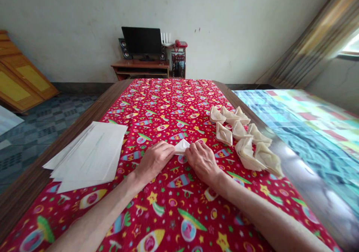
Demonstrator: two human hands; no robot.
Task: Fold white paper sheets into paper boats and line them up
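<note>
Between my two hands lies a small folded white paper (181, 146) with a pointed top, low on the red patterned cloth (176, 184). My left hand (158, 155) has its fingers closed on the paper's left end. On the right end, the curled fingers of my right hand (202, 160) grip the same paper. A loose stack of flat white sheets (91, 154) rests to the left. Several folded cream paper shapes (248, 154) stand in nested groups to the right.
The cloth covers a long brown table (92, 111). Beyond it, a monitor (143, 41) and speakers stand on a small desk (141, 65), beside a red telephone (179, 43). A bed (297, 132) adjoins on the right; a yellow-orange cabinet (25, 76) stands left.
</note>
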